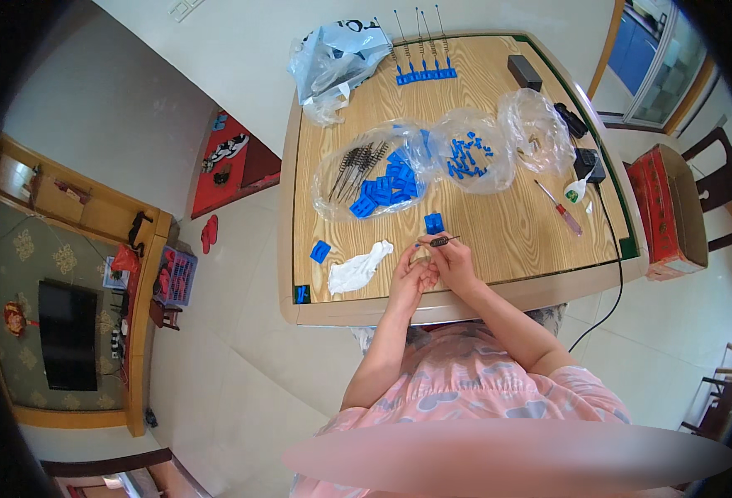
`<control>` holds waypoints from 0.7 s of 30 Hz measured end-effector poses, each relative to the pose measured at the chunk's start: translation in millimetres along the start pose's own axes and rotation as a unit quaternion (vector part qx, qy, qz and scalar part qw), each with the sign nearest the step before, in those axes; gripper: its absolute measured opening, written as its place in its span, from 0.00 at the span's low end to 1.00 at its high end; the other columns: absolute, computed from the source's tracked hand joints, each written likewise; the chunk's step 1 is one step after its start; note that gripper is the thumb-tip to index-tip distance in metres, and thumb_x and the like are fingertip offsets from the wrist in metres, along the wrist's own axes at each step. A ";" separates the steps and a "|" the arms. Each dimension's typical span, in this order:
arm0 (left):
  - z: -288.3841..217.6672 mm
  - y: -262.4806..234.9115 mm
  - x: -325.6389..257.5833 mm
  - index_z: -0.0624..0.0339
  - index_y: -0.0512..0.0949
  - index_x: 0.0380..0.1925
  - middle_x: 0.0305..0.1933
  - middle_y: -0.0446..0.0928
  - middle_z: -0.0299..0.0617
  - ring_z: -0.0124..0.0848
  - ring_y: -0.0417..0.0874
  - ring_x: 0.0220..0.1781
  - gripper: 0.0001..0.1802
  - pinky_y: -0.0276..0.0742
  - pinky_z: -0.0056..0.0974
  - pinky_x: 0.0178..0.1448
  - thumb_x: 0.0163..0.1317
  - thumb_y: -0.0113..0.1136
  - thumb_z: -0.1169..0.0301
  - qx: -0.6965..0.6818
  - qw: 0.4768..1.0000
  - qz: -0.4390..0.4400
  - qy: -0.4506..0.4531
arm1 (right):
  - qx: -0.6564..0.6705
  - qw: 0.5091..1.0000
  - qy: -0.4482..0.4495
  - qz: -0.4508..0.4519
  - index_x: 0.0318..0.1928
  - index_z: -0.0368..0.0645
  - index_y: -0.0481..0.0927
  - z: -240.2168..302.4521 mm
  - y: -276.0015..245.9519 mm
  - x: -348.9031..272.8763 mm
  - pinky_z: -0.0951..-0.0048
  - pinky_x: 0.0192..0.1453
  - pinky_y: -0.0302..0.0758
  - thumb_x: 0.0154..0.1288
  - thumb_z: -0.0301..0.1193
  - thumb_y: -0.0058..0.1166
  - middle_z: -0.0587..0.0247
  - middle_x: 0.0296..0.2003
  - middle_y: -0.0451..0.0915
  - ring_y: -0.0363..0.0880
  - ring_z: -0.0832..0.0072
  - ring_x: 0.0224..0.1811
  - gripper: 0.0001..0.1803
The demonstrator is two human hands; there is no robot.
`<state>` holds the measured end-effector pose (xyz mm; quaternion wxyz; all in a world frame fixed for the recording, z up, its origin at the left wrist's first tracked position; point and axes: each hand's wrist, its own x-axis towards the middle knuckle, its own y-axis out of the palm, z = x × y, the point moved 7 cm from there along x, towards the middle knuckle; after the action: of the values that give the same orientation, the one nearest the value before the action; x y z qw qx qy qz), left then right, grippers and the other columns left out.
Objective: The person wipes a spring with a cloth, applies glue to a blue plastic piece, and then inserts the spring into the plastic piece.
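A small dark coiled spring with a thin wire tail (442, 241) is pinched in the right hand (453, 261), just beside the left hand (411, 278), whose fingers are curled, on what can't be told. A blue plastic block (435, 222) is seen just beyond on the wooden surface (507, 224), a crumpled white cloth (359, 267) to the left.

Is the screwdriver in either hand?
No, the screwdriver lies on the table, right of both hands, which are together near the front edge.
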<state>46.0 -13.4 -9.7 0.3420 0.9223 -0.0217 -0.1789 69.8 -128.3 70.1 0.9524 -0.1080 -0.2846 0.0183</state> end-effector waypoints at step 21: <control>0.4 -2.7 0.5 0.57 0.56 0.64 0.33 0.79 0.45 0.31 0.80 0.29 0.28 0.75 0.31 0.33 0.66 0.50 0.77 0.001 1.000 -0.014 -0.001 | 0.009 1.000 0.019 0.002 0.44 0.41 0.80 -3.4 1.4 -0.4 0.71 0.29 0.74 0.62 0.20 0.51 0.59 0.31 0.77 0.78 0.68 0.26 0.11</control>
<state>46.2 -11.7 -11.8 0.3388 0.9224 -0.0090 -0.1851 71.3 -127.6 66.8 0.9586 -0.1000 -0.2657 0.0206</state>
